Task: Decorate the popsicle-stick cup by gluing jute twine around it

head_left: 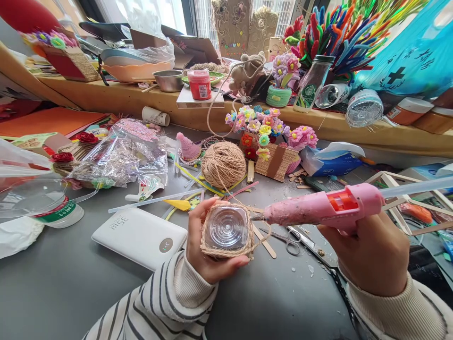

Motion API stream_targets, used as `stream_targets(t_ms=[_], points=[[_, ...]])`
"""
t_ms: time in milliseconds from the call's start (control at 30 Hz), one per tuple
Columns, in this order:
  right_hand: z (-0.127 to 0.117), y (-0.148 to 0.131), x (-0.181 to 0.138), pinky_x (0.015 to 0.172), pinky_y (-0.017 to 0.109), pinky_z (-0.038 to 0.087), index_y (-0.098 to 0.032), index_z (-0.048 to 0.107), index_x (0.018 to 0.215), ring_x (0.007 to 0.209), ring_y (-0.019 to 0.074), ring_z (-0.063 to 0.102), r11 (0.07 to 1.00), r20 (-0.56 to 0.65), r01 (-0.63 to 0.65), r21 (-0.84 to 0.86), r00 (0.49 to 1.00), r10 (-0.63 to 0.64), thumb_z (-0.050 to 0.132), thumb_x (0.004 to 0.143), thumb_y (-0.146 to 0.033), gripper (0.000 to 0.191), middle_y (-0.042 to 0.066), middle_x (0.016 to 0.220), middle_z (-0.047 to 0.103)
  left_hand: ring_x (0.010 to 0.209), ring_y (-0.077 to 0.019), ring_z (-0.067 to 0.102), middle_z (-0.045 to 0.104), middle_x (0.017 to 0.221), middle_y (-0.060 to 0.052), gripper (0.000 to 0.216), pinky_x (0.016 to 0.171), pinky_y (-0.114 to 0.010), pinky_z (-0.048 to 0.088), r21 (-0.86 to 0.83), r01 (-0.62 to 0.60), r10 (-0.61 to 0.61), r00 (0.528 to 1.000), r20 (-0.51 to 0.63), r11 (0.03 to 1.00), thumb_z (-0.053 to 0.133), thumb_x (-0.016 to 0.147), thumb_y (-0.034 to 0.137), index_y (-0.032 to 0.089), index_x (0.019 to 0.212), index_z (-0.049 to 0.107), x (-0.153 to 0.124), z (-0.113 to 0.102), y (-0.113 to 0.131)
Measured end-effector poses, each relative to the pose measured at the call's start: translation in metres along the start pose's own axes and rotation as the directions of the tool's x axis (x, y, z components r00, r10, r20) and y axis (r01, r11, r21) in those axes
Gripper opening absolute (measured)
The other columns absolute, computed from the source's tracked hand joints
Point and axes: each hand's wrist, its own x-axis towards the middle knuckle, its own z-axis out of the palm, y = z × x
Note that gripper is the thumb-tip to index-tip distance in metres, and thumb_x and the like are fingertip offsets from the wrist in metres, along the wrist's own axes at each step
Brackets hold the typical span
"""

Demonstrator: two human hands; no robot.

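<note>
My left hand (pixel 208 245) is closed around a clear, square-bottomed container (pixel 227 226), its round-ridged base facing me. Brown twine (pixel 226 253) wraps its edge, and a strand runs back to a big ball of twine (pixel 223 164). In my right hand (pixel 378 252) is a pink hot glue gun (pixel 325 205), gripped by its handle, with a translucent glue stick (pixel 417 187) out of its back. The nozzle points left, at or very near the twine on the container's right edge. A loose loop of twine hangs beside the nozzle.
A white power bank (pixel 139 238) lies left of my left hand. Small scissors (pixel 288 242), larger scissors (pixel 314 248) and a wooden stick (pixel 264 242) lie between my hands. Pipe-cleaner flowers (pixel 258 125) stand behind. At left are a plastic bottle (pixel 60 212) and a clear bag (pixel 123 151).
</note>
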Motion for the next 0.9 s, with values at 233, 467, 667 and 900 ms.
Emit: stream_targets(t_ms=[233, 467, 667, 900], points=[[0.001, 0.0019, -0.0004, 0.043, 0.024, 0.038, -0.015, 0.061, 0.093, 0.048, 0.0148, 0.059, 1.0, -0.007, 0.009, -0.014, 1.0, -0.009, 0.046, 0.094, -0.035, 0.024, 0.006, 0.064, 0.062, 0.094, -0.0254, 0.068, 0.062, 0.108, -0.008, 0.081, 0.082, -0.036, 0.054, 0.006, 0.008, -0.008, 1.0, 0.016, 1.0, 0.078, 0.063, 0.05, 0.021, 0.13, 0.042, 0.0, -0.0015, 0.0002], [0.0031, 0.0021, -0.0002, 0.047, 0.024, 0.041, -0.016, 0.062, 0.104, 0.058, 0.0179, 0.065, 0.999, -0.031, -0.001, -0.033, 1.0, 0.0, 0.046, 0.094, -0.036, 0.028, 0.009, 0.075, 0.068, 0.091, -0.024, 0.068, 0.061, 0.107, -0.009, 0.08, 0.08, -0.035, 0.054, -0.022, 0.016, -0.016, 1.0, 0.015, 1.0, 0.08, 0.06, 0.051, 0.021, 0.127, 0.046, 0.0009, -0.0009, 0.0023], [0.0023, 0.0019, -0.0012, 0.047, 0.025, 0.043, -0.015, 0.062, 0.108, 0.059, 0.0188, 0.065, 0.999, -0.002, -0.021, -0.045, 1.0, 0.021, 0.046, 0.093, -0.035, 0.029, 0.009, 0.077, 0.068, 0.091, -0.0242, 0.068, 0.061, 0.106, -0.009, 0.082, 0.079, -0.034, 0.055, -0.049, 0.027, -0.027, 1.0, -0.001, 0.998, 0.082, 0.058, 0.048, 0.02, 0.126, 0.048, 0.0006, -0.0012, 0.003], [0.0013, 0.002, 0.0, 0.047, 0.025, 0.044, -0.014, 0.061, 0.108, 0.058, 0.0191, 0.066, 0.999, 0.001, -0.018, -0.037, 1.0, 0.018, 0.048, 0.092, -0.03, 0.026, 0.011, 0.078, 0.069, 0.092, -0.0253, 0.068, 0.062, 0.106, -0.009, 0.082, 0.08, -0.035, 0.055, -0.065, 0.018, -0.018, 1.0, 0.001, 0.998, 0.083, 0.057, 0.048, 0.021, 0.126, 0.048, 0.0011, -0.0004, 0.0027]])
